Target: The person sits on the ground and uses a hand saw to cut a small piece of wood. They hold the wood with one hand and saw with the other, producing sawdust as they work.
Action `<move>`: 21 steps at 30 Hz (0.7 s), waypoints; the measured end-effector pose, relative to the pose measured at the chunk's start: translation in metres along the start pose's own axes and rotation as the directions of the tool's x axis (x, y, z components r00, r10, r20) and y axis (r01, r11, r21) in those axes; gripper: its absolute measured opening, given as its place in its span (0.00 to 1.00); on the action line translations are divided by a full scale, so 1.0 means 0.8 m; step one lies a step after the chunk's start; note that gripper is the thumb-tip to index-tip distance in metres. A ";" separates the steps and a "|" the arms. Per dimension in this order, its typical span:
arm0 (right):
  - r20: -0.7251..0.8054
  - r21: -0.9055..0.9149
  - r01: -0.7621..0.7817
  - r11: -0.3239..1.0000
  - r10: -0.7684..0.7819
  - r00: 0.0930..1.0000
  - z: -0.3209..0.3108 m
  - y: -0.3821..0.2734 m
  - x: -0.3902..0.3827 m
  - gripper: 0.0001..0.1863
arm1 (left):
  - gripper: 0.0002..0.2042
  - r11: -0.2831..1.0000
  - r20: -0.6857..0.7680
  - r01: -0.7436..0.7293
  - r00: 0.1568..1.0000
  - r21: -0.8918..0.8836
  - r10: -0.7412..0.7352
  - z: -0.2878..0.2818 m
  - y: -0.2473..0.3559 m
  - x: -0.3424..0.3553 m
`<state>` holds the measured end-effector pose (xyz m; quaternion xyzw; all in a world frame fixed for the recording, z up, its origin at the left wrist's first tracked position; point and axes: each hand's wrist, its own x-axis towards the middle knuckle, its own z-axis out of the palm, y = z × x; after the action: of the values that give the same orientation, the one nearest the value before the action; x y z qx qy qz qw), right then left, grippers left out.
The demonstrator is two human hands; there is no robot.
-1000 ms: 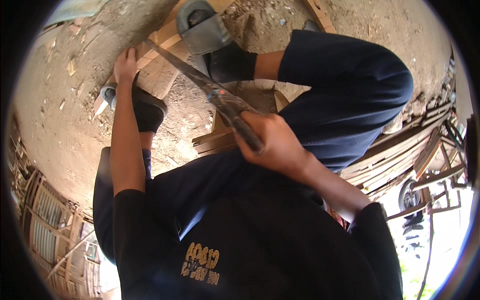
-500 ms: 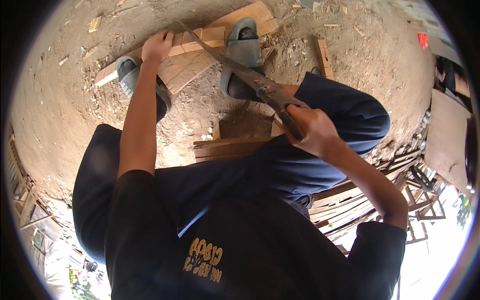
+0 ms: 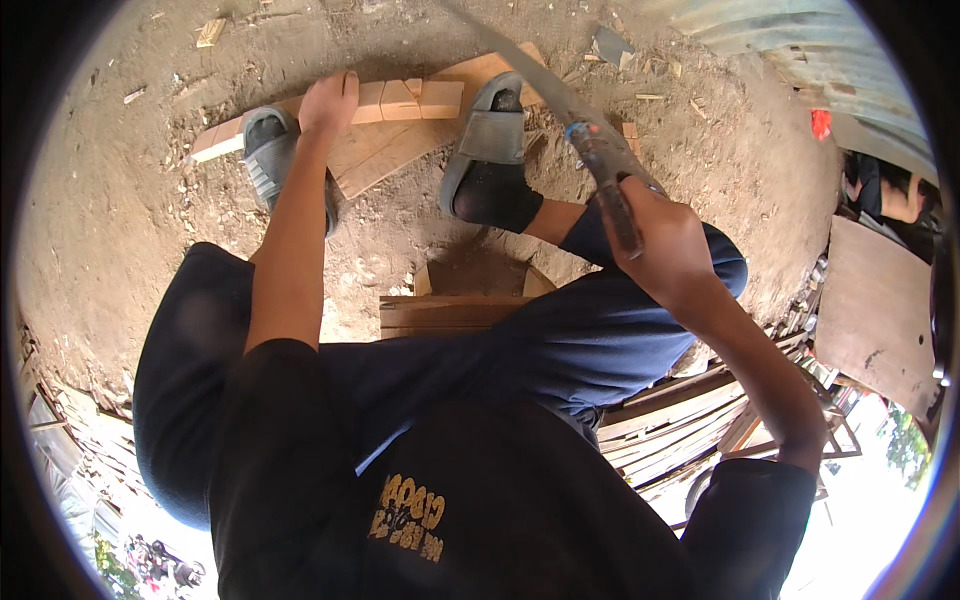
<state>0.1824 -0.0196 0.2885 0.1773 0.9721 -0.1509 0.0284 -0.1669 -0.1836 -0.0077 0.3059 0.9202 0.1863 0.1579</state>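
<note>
A long wooden bar (image 3: 375, 104) with several crosswise lines or cuts lies over a flat wooden board (image 3: 375, 155) on the ground. My left hand (image 3: 328, 104) is closed round the bar, just right of my left sandalled foot (image 3: 268, 150). In my right hand (image 3: 662, 235) is the dark handle of a handsaw (image 3: 545, 80). Its blade slants up to the far left, raised and apart from the bar, and the tip leaves the top of the view. My right foot in a grey sandal (image 3: 492, 135) stands by the bar's right end.
Below my lap shows a low wooden seat (image 3: 440, 315). Stacked wooden strips (image 3: 680, 420) lie at the right behind me. Corrugated metal sheeting (image 3: 790, 30) and a brown panel (image 3: 870, 300) stand at the right. Wood chips and offcuts (image 3: 211, 33) litter the dirt ground.
The saw has come away from the bar, swinging up and to the right with my right hand. My left hand still grips the bar, whose right end now shows uncovered.
</note>
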 end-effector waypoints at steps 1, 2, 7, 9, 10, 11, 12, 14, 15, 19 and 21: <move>0.019 0.071 -0.121 0.990 0.120 0.993 -0.005 0.001 -0.001 0.07 | 0.22 1.000 -0.010 0.010 1.000 -0.023 -0.010 0.000 0.002 -0.001; -0.020 0.126 -0.135 0.983 0.139 0.990 -0.010 0.001 -0.003 0.06 | 0.22 1.000 -0.010 -0.002 1.000 -0.031 0.002 0.001 0.004 -0.001; -0.091 0.375 -0.265 0.888 0.320 0.943 -0.003 -0.009 -0.022 0.08 | 0.23 0.999 -0.012 -0.032 0.999 -0.005 0.032 -0.006 0.006 -0.006; -0.082 0.490 -0.321 0.810 0.410 0.908 0.014 -0.010 -0.035 0.09 | 0.27 0.998 0.103 -0.066 0.993 0.007 0.065 -0.017 0.004 -0.006; -0.072 0.536 -0.354 0.766 0.460 0.885 0.021 -0.008 -0.046 0.10 | 0.30 0.996 0.168 -0.087 0.982 0.001 0.086 -0.019 0.010 -0.008; -0.059 0.580 -0.385 0.718 0.509 0.859 0.028 -0.006 -0.058 0.10 | 0.32 0.991 0.226 -0.132 0.966 -0.004 0.129 -0.025 0.013 -0.009; -0.038 0.620 -0.416 0.665 0.555 0.831 0.034 -0.007 -0.068 0.09 | 0.35 0.984 0.283 -0.176 0.944 -0.012 0.172 -0.033 0.014 -0.011; 0.000 0.703 -0.453 0.548 0.637 0.771 0.046 -0.009 -0.084 0.08 | 0.40 0.969 0.301 -0.245 0.927 0.038 0.223 -0.042 0.020 -0.018; 0.027 0.719 -0.475 0.508 0.662 0.749 0.055 -0.008 -0.097 0.08 | 0.42 0.959 0.269 -0.268 0.934 0.090 0.235 -0.040 0.024 -0.030; 0.037 0.816 -0.442 0.372 0.729 0.683 0.085 -0.011 -0.112 0.08 | 0.44 0.957 0.299 -0.258 0.931 0.130 0.211 -0.045 0.031 -0.034; 0.070 0.835 -0.447 0.322 0.744 0.665 0.090 -0.012 -0.115 0.09 | 0.44 0.942 0.310 -0.300 0.919 0.149 0.244 -0.045 0.038 -0.038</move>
<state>0.2649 -0.0805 0.2328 0.5425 0.6446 -0.5139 -0.1614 -0.1428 -0.1889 0.0427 0.4690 0.8494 0.0699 0.2319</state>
